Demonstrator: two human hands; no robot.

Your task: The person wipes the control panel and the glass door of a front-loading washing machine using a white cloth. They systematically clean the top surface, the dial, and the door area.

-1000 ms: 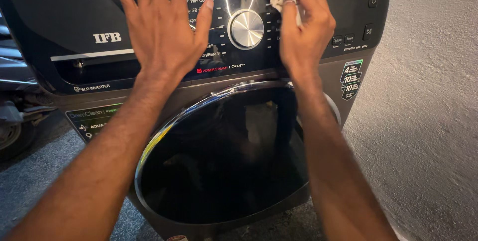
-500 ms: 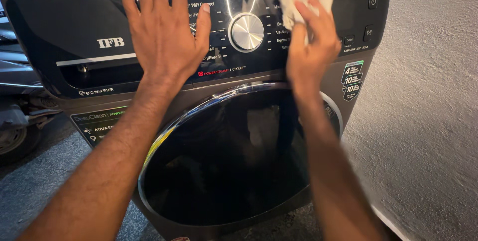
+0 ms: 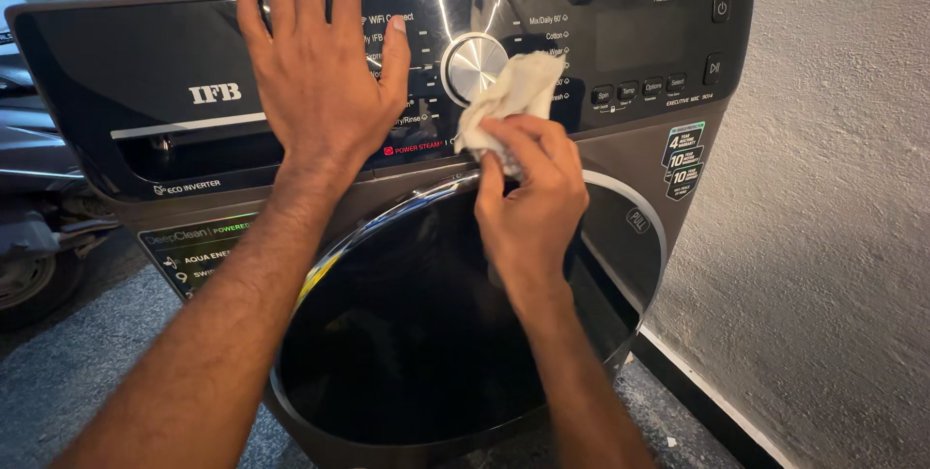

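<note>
Two bare hands are seen against the glossy black control panel (image 3: 116,72) of a grey front-loading washing machine (image 3: 678,227). The left hand (image 3: 315,72) is spread flat with fingers apart on the panel, holding nothing, while a crumpled white cloth (image 3: 509,91) is pinched in the closed right hand (image 3: 528,203) and pressed beside the round brushed-metal dial (image 3: 470,64). Below, the dark circular door (image 3: 407,333) is ringed in chrome.
</note>
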